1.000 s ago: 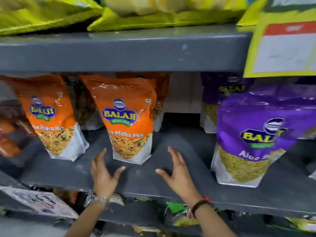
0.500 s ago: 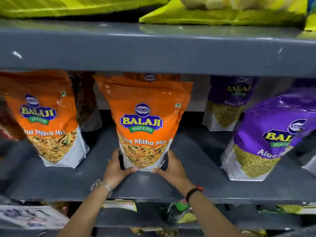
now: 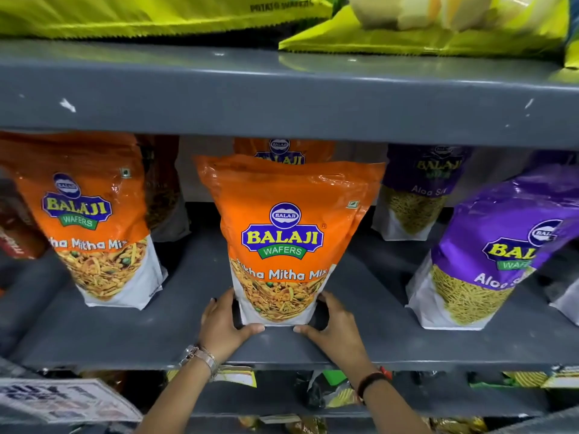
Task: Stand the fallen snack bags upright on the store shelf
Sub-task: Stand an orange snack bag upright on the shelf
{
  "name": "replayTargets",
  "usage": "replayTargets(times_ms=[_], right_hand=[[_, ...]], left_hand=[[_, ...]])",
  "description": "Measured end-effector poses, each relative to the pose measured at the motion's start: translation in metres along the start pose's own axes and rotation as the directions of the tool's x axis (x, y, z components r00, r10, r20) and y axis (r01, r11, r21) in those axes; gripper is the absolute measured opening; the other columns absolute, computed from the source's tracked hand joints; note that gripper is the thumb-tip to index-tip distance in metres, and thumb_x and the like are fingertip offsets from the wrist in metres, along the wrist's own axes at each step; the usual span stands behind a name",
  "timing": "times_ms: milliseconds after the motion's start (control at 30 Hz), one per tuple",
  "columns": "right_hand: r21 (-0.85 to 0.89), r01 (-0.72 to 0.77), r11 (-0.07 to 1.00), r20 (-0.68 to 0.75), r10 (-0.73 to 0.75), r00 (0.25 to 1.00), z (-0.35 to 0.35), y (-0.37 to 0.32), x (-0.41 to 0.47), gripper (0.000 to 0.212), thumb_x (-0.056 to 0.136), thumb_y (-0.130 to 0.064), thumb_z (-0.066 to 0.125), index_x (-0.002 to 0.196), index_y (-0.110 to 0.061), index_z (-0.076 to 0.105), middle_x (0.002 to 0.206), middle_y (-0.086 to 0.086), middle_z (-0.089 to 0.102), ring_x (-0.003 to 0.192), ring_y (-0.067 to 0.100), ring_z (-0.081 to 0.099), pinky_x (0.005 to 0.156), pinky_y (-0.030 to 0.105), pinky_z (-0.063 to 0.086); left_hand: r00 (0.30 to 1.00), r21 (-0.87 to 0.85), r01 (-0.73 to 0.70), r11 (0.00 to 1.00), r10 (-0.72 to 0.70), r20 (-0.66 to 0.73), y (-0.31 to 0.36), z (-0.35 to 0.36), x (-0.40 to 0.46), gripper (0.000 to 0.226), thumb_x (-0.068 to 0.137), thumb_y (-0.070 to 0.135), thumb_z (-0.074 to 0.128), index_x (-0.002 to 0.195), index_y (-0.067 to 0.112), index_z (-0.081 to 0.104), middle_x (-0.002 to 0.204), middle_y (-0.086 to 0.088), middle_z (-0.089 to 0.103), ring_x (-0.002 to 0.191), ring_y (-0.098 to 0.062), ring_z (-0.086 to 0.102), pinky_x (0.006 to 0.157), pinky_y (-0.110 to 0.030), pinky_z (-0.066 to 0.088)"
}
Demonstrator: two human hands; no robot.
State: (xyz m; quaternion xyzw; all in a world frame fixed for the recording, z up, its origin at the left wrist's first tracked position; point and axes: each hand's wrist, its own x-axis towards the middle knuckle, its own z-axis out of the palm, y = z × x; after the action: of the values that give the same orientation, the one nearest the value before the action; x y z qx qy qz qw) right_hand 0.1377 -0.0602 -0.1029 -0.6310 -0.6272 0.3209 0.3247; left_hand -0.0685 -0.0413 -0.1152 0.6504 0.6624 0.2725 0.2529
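The glossy orange snack pouch printed "Tikha Mitha Mix" [image 3: 283, 242] stands upright in the middle of the grey metal shelf board [image 3: 175, 311], with its white bottom close to the front edge of the board. Bare board is free on both sides of it: on the left up to a second orange pouch of the same kind [image 3: 94, 227], on the right up to the purple "Aloo" pouch [image 3: 488, 255], which leans. Behind it another orange pouch [image 3: 282, 150] is partly hidden. The grey upper shelf [image 3: 282, 101] hangs just above the pouch top, so there is little room upward.

The left hand [image 3: 224, 327], with a metal wristwatch [image 3: 200, 358], and the right hand [image 3: 336, 328], with a dark wrist band [image 3: 371, 382], hold the bottom corners of the pouch from both sides; the thumbs lie in front under its base, and the fingers wrap around the sides.
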Motion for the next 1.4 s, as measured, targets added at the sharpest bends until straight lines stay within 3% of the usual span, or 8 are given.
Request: replayTargets(times_ms=[167, 467, 633, 733, 800, 1033, 1200, 1400], right_hand=[[-0.005, -0.03, 1.0, -0.032, 0.03, 0.999, -0.002, -0.001, -0.004, 0.065, 0.061, -0.023, 0.082, 0.117, -0.017, 0.049, 0.123, 0.003, 0.061, 0.112, 0.019, 0.054, 0.086, 0.019, 0.039], [0.074, 0.03, 0.997, -0.074, -0.025, 0.997, -0.004, -0.004, -0.012, 0.07, 0.056, -0.021, 0.085, 0.115, -0.019, 0.049, 0.114, -0.005, 0.058, 0.109, 0.014, 0.052, 0.087, 0.019, 0.04], [0.086, 0.208, 0.974, -0.418, -0.154, 0.895, 0.003, -0.025, -0.045, 0.051, 0.068, -0.024, 0.078, 0.106, -0.029, 0.044, 0.1, -0.014, 0.047, 0.101, 0.008, 0.046, 0.088, 0.02, 0.04], [-0.013, 0.401, 0.916, -0.304, -0.386, 0.871, 0.034, -0.051, -0.047, 0.03, 0.078, -0.033, 0.06, 0.104, -0.027, 0.047, 0.102, -0.009, 0.053, 0.099, -0.001, 0.042, 0.088, 0.003, 0.032], [0.013, 0.451, 0.892, -0.186, -0.441, 0.878, 0.064, -0.07, -0.034, 0.026, 0.082, -0.032, 0.052, 0.107, -0.026, 0.049, 0.104, -0.004, 0.057, 0.102, 0.001, 0.046, 0.092, 0.009, 0.035], [0.106, 0.233, 0.967, 0.282, -0.254, 0.925, 0.178, -0.144, 0.031, 0.089, 0.074, -0.028, 0.071, 0.142, -0.014, 0.015, 0.152, 0.006, 0.023, 0.14, 0.019, 0.02, 0.11, 0.018, 0.013], [0.29, 0.097, 0.952, 0.281, -0.181, 0.943, 0.205, -0.161, 0.056, 0.094, 0.05, -0.046, 0.078, 0.13, -0.028, 0.031, 0.135, -0.004, 0.045, 0.125, 0.011, 0.043, 0.1, 0.03, 0.044], [0.237, 0.068, 0.969, 0.264, -0.131, 0.955, 0.208, -0.16, 0.048, 0.079, 0.066, -0.025, 0.079, 0.129, -0.023, 0.031, 0.132, -0.005, 0.047, 0.116, 0.008, 0.044, 0.088, 0.02, 0.04]], left_hand=[[0.999, 0.009, -0.022, 1.0, 0.022, 0.033, -0.007, 0.004, 0.002, 0.094, 0.047, 0.067, 0.056, 0.123, 0.015, 0.038, 0.133, -0.007, 0.052, 0.127, -0.032, 0.04, 0.115, -0.043, 0.01], [0.998, -0.057, 0.019, 0.998, -0.016, 0.056, 0.008, -0.003, -0.004, 0.083, 0.071, 0.033, 0.07, 0.136, 0.017, 0.021, 0.147, -0.006, 0.032, 0.138, -0.035, 0.015, 0.115, -0.046, 0.01], [0.967, -0.27, -0.106, 0.957, 0.035, -0.253, -0.012, -0.029, -0.03, 0.075, 0.074, 0.022, 0.068, 0.135, 0.013, 0.027, 0.136, 0.006, 0.033, 0.132, -0.017, 0.031, 0.111, -0.05, 0.027], [0.888, -0.221, -0.087, 0.971, -0.025, -0.46, -0.041, -0.069, -0.041, 0.075, 0.074, 0.055, 0.056, 0.127, 0.006, 0.039, 0.13, -0.006, 0.045, 0.121, -0.014, 0.038, 0.103, -0.04, 0.034], [0.847, -0.194, -0.036, 0.98, -0.073, -0.526, -0.066, -0.097, -0.04, 0.085, 0.07, 0.062, 0.048, 0.125, -0.001, 0.038, 0.131, -0.023, 0.046, 0.121, -0.022, 0.034, 0.101, -0.039, 0.03], [0.928, -0.191, 0.107, 0.976, -0.167, -0.334, -0.142, -0.161, -0.007, 0.097, 0.066, -0.002, 0.072, 0.137, 0.001, 0.007, 0.15, -0.021, 0.011, 0.14, -0.033, 0.01, 0.115, -0.044, 0.012], [0.977, -0.319, 0.101, 0.942, -0.155, -0.147, -0.151, -0.166, 0.016, 0.09, 0.074, 0.006, 0.067, 0.14, 0.013, 0.005, 0.152, -0.009, 0.015, 0.139, -0.026, 0.012, 0.112, -0.038, 0.009], [0.986, -0.329, 0.032, 0.944, -0.085, -0.145, -0.156, -0.172, 0.007, 0.087, 0.058, 0.035, 0.07, 0.132, 0.012, 0.031, 0.135, -0.004, 0.041, 0.123, -0.015, 0.034, 0.092, -0.026, 0.024]])
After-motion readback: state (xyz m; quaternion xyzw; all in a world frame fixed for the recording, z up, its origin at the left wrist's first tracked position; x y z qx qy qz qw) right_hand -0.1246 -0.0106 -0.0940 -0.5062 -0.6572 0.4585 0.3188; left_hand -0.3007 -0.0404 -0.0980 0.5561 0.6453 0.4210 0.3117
